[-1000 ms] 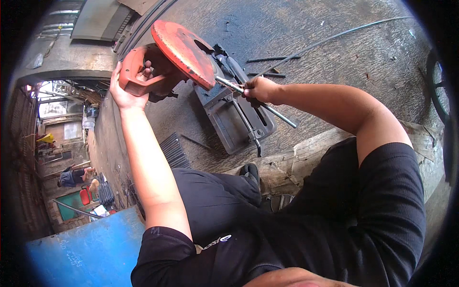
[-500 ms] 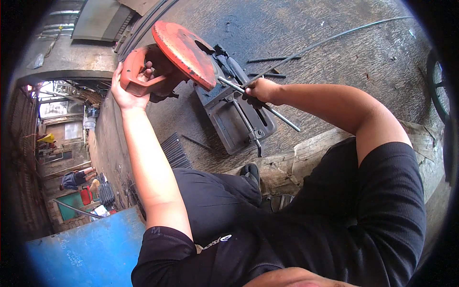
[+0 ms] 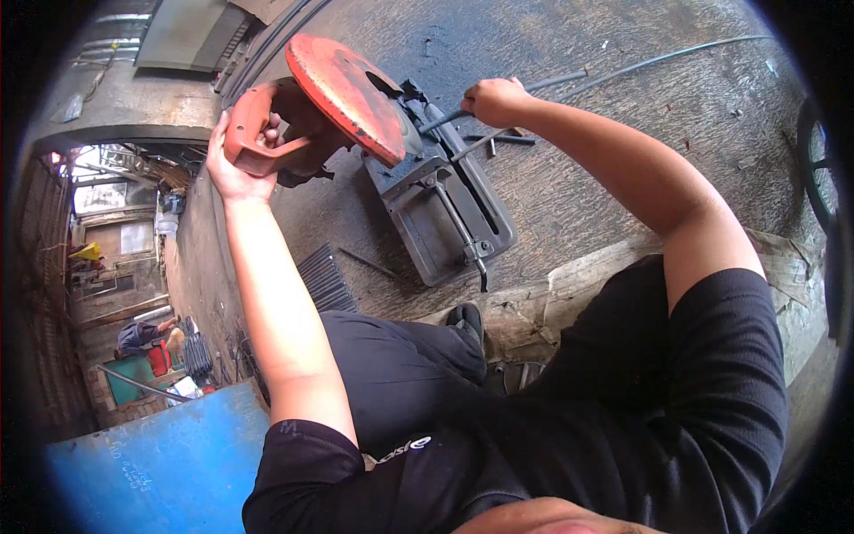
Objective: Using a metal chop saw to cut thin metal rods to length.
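Could nip R hand [image 3: 500,101] or kick the grey rod [image 3: 560,80], prob. if lowering the red saw guard [image 3: 349,93] w/ L hand [image 3: 237,181] curled round the saw handle [image 3: 246,125]. Clamped in R fingers at far side of grey saw base [image 3: 449,218]; points far-right, long axis slanting up from nr-left, approx. straight.

Blue panel [image 3: 178,458] with light scrawl [image 3: 133,463], lower left. Beyond it, co-worker [image 3: 136,336] near red object [image 3: 159,359], dark bundle [image 3: 197,354] beside. Yellow item [image 3: 87,253] farther back. Grey panel [image 3: 185,36], upper left. Spoked wheel [image 3: 819,165] at far right. Worn pale sheet [image 3: 569,285] on floor [image 3: 694,133].
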The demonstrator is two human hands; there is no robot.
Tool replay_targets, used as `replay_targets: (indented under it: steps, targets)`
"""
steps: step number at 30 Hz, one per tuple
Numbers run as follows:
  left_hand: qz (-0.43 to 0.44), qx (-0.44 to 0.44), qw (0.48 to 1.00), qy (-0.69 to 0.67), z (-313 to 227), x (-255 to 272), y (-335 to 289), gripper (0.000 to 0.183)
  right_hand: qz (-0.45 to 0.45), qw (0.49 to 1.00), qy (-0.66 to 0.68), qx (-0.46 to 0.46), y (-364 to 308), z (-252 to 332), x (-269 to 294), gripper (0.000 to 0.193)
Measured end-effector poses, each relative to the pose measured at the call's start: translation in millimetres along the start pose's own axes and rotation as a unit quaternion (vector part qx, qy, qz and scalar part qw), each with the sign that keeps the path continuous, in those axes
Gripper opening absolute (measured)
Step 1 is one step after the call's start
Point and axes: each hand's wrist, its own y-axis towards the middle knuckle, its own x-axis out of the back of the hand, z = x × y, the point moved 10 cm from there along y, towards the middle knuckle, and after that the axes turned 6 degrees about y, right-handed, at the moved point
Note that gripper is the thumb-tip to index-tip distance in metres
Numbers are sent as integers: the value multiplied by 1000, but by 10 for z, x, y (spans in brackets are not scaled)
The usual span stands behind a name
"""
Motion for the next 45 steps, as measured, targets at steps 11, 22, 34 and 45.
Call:
replay_targets:
  steps: [11,22,34,45]
  targets:
    - [35,-27,998,-37,-29,-196,-56,55,46,995,-83,15,82,369,-51,33]
    - [25,-30,998,-46,-28,-187,-53,53,45,991,-122,32,88,367,-152,31]
    - [11,-31,998,-45,-22,-156,-55,53,44,992,-115,22,57,396,-101,29]
    - [29,-35,998,-49,-32,-209,-51,54,43,992,-119,28,45,424,-102,30]
